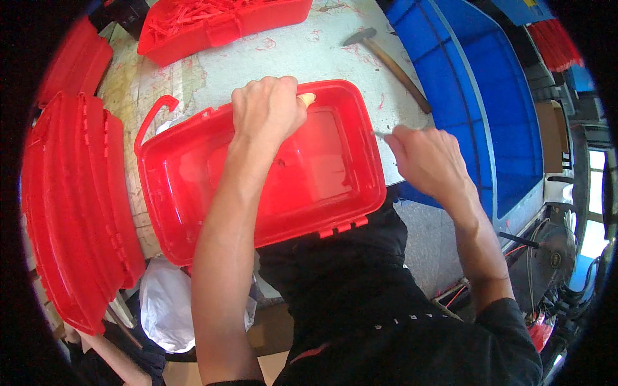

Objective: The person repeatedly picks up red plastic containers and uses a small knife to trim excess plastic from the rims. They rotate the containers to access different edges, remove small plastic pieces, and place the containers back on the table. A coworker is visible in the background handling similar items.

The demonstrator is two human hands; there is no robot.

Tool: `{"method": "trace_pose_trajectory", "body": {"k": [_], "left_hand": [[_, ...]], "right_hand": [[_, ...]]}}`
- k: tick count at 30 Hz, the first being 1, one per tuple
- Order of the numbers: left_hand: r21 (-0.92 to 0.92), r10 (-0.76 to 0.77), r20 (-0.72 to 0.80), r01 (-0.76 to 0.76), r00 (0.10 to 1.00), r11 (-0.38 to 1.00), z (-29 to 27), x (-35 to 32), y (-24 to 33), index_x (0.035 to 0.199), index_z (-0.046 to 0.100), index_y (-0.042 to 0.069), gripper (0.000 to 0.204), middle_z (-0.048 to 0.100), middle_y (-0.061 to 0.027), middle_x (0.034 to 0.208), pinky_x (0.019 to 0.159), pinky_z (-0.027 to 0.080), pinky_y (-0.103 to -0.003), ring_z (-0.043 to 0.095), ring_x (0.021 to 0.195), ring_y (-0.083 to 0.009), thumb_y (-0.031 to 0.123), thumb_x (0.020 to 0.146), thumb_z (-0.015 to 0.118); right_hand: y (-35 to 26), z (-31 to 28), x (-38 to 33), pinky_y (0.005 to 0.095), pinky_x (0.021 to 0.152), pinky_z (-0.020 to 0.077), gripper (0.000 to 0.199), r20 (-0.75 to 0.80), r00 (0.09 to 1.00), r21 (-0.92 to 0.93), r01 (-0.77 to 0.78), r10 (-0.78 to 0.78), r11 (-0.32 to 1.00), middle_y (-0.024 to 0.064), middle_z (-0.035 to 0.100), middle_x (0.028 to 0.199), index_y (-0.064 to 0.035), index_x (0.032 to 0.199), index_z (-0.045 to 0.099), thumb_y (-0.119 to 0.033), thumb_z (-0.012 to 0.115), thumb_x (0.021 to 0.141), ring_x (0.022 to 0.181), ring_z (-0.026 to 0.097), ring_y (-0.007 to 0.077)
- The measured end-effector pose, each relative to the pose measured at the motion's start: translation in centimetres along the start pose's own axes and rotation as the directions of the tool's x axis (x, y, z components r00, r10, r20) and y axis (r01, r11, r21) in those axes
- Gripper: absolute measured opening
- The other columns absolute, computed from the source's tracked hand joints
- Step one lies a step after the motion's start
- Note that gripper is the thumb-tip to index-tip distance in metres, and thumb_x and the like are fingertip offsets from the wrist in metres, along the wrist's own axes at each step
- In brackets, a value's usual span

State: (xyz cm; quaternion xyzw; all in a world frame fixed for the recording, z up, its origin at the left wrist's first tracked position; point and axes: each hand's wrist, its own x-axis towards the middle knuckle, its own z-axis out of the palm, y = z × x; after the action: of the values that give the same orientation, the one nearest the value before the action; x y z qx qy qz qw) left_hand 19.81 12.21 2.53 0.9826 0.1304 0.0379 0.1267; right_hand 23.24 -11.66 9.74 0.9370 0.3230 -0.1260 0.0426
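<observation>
A red plastic box shell (302,219) lies tilted across the near side of the table, its hollow side up. Hinge tabs line its near edge, and a curved red handle (149,122) sticks out at its left end. My left hand (267,109) is closed over the far rim, with a pale yellowish cover at the thumb tip. Beside the shell's right edge, my right hand (431,161) is closed around a thin metallic tool (380,135). Only the tool's tip shows, close to the rim; its kind is hidden by my fingers.
Stacked red shells (84,193) stand at the left. Farther back is a red bin (219,35) of small red parts. A hammer (399,74) lies beside a large blue crate (476,96) on the right. A white plastic bag (167,305) hangs below; another person's arm (112,357) shows lower left.
</observation>
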Motion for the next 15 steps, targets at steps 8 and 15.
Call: {"method": "trace_pose_trajectory", "body": {"k": [8,15], "left_hand": [[0.008,-0.040,0.032,0.039,0.999,0.999,-0.8,0.0,0.6,0.088,0.073,0.004,0.036,0.071,-0.0203,0.083,0.072,0.051,-0.050,0.070,0.082,-0.0385,0.040,0.087,0.070],[0.057,-0.070,0.149,0.062,0.986,0.996,-1.5,0.6,-0.3,0.111,0.071,0.006,0.043,0.072,-0.0235,0.096,0.081,0.053,-0.051,0.070,0.094,-0.0404,0.039,0.083,0.075]], "right_hand": [[0.1,0.3,0.1,0.0455,0.065,0.0535,0.029,-0.096,0.995,0.221,-0.001,0.023,0.975,0.0190,0.069,0.075,-0.0048,0.104,0.064,-0.033,0.063,0.095,0.069,0.069,0.0353],[0.9,4.7,-3.4,0.0483,0.066,0.0530,0.032,-0.155,0.987,0.609,0.120,-0.031,0.784,0.0246,0.067,0.078,-0.0040,0.111,0.057,-0.022,0.070,0.088,0.079,0.068,0.0444]]}}
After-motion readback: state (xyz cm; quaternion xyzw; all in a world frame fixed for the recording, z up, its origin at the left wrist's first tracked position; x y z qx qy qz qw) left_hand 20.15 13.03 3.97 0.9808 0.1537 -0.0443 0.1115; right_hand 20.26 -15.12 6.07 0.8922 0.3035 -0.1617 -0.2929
